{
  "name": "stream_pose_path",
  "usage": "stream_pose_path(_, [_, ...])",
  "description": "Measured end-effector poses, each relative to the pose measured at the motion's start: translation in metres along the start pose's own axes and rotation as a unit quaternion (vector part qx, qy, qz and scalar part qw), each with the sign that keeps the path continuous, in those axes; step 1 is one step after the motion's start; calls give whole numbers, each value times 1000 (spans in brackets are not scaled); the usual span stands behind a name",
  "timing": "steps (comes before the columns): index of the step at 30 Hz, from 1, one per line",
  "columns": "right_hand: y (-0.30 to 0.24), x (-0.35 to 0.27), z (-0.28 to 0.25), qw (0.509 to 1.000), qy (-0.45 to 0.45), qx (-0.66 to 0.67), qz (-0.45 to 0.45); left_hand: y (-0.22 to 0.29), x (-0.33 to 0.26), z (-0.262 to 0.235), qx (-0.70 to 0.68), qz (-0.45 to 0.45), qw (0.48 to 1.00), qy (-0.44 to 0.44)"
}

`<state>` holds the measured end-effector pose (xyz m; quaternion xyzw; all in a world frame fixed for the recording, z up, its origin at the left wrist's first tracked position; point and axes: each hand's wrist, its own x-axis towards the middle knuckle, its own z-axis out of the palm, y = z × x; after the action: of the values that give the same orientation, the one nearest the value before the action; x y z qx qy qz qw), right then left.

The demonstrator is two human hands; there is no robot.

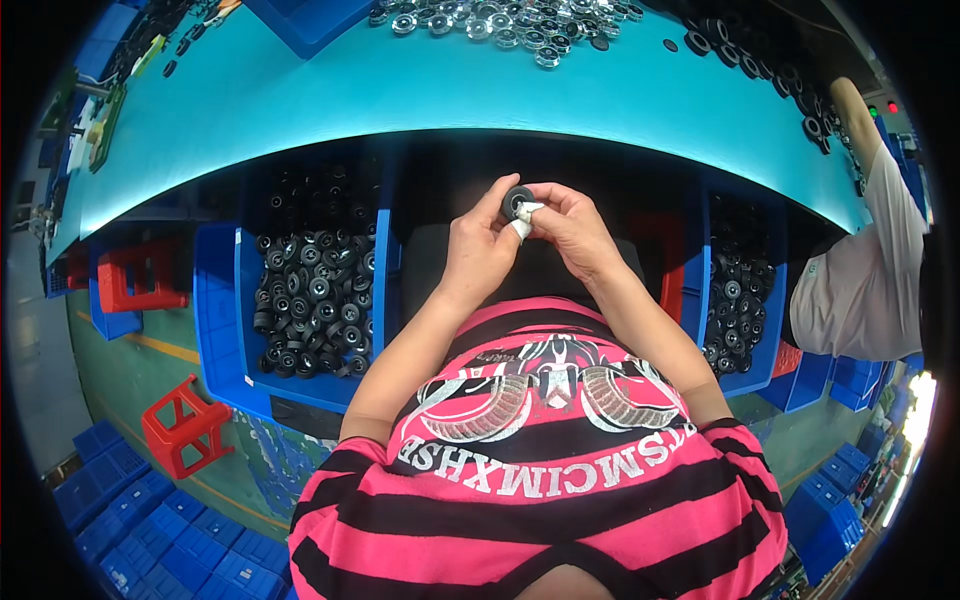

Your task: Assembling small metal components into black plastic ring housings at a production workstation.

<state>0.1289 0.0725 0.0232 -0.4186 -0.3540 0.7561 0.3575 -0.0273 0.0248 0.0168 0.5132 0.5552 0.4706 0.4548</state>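
In front of my chest, just off the near edge of the turquoise table [330, 110], a small black toy wheel [514, 198] with a shiny hub is held up between both hands. My left hand [477, 248] grips it from the left, fingers and thumb closed at its rim. From the other side my right hand [575, 230] pinches the wheel, its thumb over the hub face. Both thumbs carry white wrapping. Whether anything small sits under the right thumb is hidden.
Blue bins [382, 290] full of black wheels [315, 300] flank me; another bin [702, 320] stands right. Clear and chrome round parts [500, 22] lie at the table's far side. A person's arm in a light sleeve [890, 215] reaches in at right. A red stool [183, 425] stands left.
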Motion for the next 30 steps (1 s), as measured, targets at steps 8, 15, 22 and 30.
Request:
stream_pose_path(8, [15,5,-2,998,24,-40,-52,1,-5,2,174,97,979,38])
stream_pose_path(15, [7,1,-4,1000,-3,5,-19,4,-3,-4,49,13,999,-17])
stream_pose_path(22, [3,1,-8,995,6,-87,-40,-3,0,-7,196,187,963,0])
stream_pose_path(30, [-10,-6,-14,993,-59,83,54,8,-1,-13,-263,-72,957,-96])
